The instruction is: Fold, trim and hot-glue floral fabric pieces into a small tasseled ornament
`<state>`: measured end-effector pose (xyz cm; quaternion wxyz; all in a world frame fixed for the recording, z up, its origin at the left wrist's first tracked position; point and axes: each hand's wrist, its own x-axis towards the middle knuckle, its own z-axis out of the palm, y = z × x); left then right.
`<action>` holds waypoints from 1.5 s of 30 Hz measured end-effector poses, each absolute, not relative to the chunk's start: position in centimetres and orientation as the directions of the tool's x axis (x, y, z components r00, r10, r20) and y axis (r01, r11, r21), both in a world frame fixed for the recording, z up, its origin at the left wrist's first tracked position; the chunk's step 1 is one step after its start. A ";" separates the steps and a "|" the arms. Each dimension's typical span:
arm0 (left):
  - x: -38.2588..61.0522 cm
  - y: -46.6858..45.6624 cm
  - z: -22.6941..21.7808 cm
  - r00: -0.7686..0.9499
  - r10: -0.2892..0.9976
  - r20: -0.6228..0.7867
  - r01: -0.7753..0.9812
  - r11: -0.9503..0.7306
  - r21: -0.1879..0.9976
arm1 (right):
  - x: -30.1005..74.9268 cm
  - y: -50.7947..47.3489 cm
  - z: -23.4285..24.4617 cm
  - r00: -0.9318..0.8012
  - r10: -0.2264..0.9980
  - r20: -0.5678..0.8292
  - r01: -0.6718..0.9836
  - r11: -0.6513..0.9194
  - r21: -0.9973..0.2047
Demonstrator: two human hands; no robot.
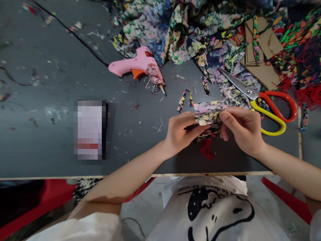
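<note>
L hand [177,133] & R hand [244,130] pinch pale floral cloth strip [207,117], below-right of pink plastic glue gun [134,64], prob. folding it; next move likely calls for aligned edges, firm pinch.

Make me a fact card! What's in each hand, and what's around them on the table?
Left hand: pinches left side of a small flower-print fabric piece
Right hand: pinches the fabric piece's right end
Below the fabric piece: red thread tassel
Beside right hand: steel scissors with orange-red and yellow handles
Beyond left hand: pink plastic glue gun
At the back: heaped flower-print cloth, flat brown cardboard pieces
</note>
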<state>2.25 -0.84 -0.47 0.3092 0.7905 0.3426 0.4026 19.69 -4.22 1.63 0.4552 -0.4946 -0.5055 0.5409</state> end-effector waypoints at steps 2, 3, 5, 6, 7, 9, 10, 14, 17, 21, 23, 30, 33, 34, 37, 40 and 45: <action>2.3 -0.8 -0.4 0.442 0.789 0.427 0.298 -0.578 0.760 | 19.7 -4.2 1.6 -0.096 0.994 -0.060 0.009 -0.059 -0.998; 2.3 -0.8 -0.3 0.440 0.790 0.427 0.297 -0.577 0.761 | 19.7 -4.2 1.5 -0.098 0.994 -0.052 0.008 -0.052 -0.999; 2.3 -0.8 -0.3 0.433 0.796 0.423 0.302 -0.570 0.764 | 19.7 -4.2 1.5 -0.099 0.994 -0.047 0.011 -0.046 -0.999; 2.3 -0.8 -0.3 0.430 0.800 0.419 0.306 -0.565 0.766 | 19.6 -4.1 1.5 -0.100 0.994 -0.049 0.017 -0.047 -0.999; 2.3 -0.8 -0.3 0.426 0.804 0.414 0.309 -0.560 0.769 | 19.6 -4.1 1.5 -0.100 0.994 -0.053 0.025 -0.050 -0.998; 2.3 -0.8 -0.4 0.420 0.810 0.410 0.306 -0.551 0.776 | 19.5 -4.0 1.5 -0.100 0.994 -0.054 0.038 -0.050 -0.998; 2.3 -0.8 -0.5 0.419 0.810 0.411 0.299 -0.550 0.780 | 19.5 -4.0 1.5 -0.101 0.994 -0.049 0.039 -0.045 -0.998; 2.3 -0.8 -0.6 0.414 0.810 0.415 0.278 -0.547 0.790 | 19.5 -4.0 1.3 -0.103 0.994 -0.039 0.010 -0.038 -0.999; 2.3 -0.8 -0.6 0.415 0.815 0.405 0.289 -0.540 0.791 | 19.5 -4.1 1.1 -0.103 0.993 -0.059 -0.013 -0.060 -0.998; 2.3 -0.7 -0.6 0.411 0.818 0.402 0.295 -0.537 0.791 | 19.3 -3.9 0.6 -0.087 0.994 -0.061 -0.056 -0.066 -0.996; 2.4 -0.7 -0.7 0.408 0.809 0.423 0.290 -0.554 0.781 | 19.3 -3.7 0.5 -0.081 0.996 -0.036 -0.057 -0.041 -0.998; 2.1 -0.6 -0.8 0.392 0.778 0.491 0.238 -0.602 0.763 | 19.5 -3.6 0.5 -0.159 0.987 0.009 -0.001 0.008 -1.000; 1.7 -0.5 -0.9 0.398 0.826 0.399 0.155 -0.489 0.858 | 19.5 -3.6 0.6 -0.165 0.986 0.008 0.078 0.022 -0.997; 1.6 -0.4 -0.9 0.386 0.846 0.367 0.143 -0.448 0.882 | 19.5 -3.5 0.6 -0.164 0.986 0.019 0.097 0.035 -0.995; 1.6 -0.4 -0.9 0.333 0.897 0.289 0.228 -0.374 0.899 | 19.7 -3.5 0.5 -0.170 0.985 0.041 0.125 0.063 -0.990; 2.0 -0.6 -0.6 0.357 0.870 0.340 0.287 -0.448 0.846 | 19.9 -3.5 0.4 -0.167 0.986 0.023 0.125 0.044 -0.991; 1.0 0.4 0.5 0.324 0.837 0.442 0.287 -0.532 0.797 | 20.5 -3.3 -0.1 -0.110 0.994 -0.001 0.138 0.015 -0.990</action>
